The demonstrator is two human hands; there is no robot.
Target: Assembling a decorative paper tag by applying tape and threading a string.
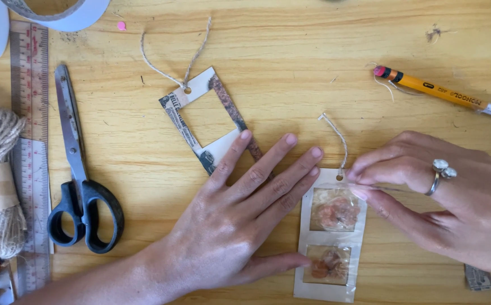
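Note:
My left hand (239,220) lies flat on the wooden table (313,56), fingers spread, its fingertips over the lower end of a paper frame tag (191,93) with a twine loop. My thumb rests against a white card (327,291) with two windows showing orange dried petals. My right hand (448,203), wearing a ring, pinches the short twine (335,133) at the hole in the card's top edge.
Black-handled scissors (79,186) and a ruler (29,141) lie at the left beside a ball of twine (0,186). An orange pencil (443,93) lies at the upper right. A tape roll (59,14) sits at the top left.

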